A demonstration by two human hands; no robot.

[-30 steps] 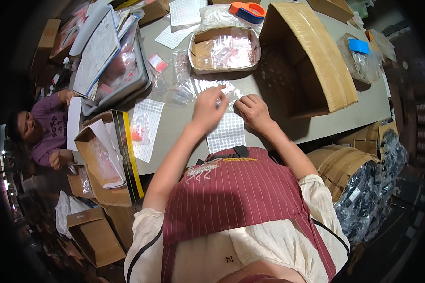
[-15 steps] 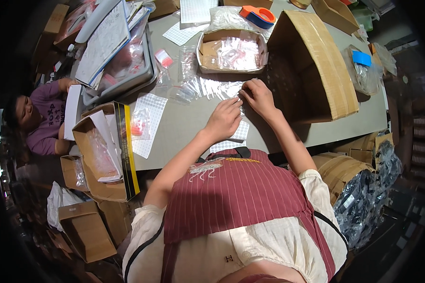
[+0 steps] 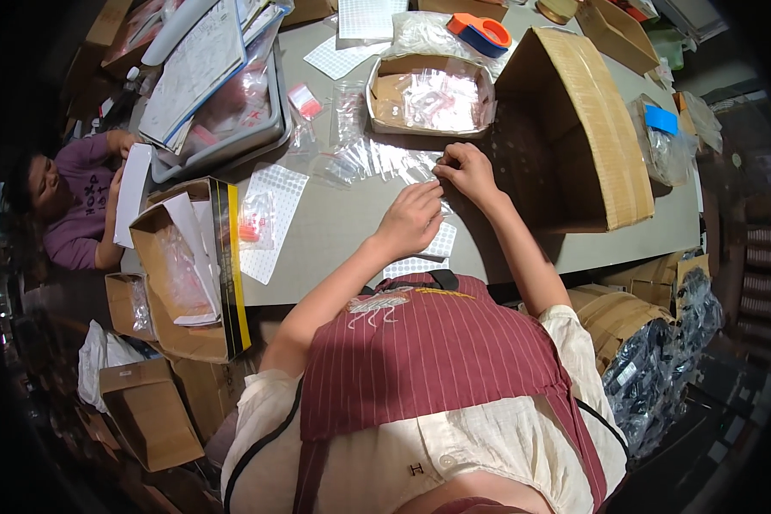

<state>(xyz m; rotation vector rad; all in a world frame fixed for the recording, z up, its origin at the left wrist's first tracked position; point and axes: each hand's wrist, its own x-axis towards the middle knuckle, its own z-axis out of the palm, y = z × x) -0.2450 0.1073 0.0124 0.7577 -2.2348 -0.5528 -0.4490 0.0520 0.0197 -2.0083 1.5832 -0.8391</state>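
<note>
Lying just beyond the fingertips of both hands, a fanned row of small clear bags (image 3: 377, 160) spreads leftward across the grey table (image 3: 325, 214). The left hand (image 3: 411, 219) and right hand (image 3: 469, 171) have curled fingers, their tips close together at the row's right end; whether they grip anything cannot be told. Just below the left hand, toward the body, lies a dotted sheet (image 3: 441, 241). Farther beyond the hands stands a shallow cardboard tray (image 3: 428, 130) containing clear bags, with an orange-and-blue tape dispenser (image 3: 480, 34) behind it. To the right of the right hand, a large carton (image 3: 615, 137) rests on its side. Well left of the left hand are a grey bin (image 3: 227, 157) and, at the far edge, a co-worker in purple (image 3: 84, 201).
</note>
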